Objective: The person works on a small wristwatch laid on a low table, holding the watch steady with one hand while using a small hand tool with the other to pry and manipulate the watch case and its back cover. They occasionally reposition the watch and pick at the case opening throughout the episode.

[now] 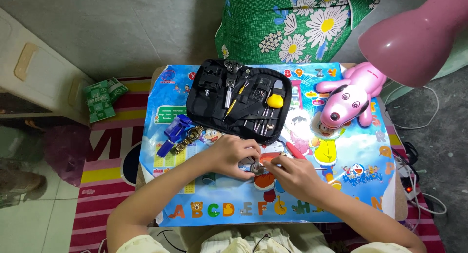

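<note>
Left hand (234, 155) grips a small metal watch part (257, 169) against the desk (351, 194). Right hand (295, 175) pinches a thin tool; keep the part steady.

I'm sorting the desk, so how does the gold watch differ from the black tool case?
The gold watch is small and shiny; the black tool case is large, dull and soft-looking. The watch lies beside a blue tool; the case lies open with tools held in it. Both rest on the cartoon mat, untouched by either hand.
</note>
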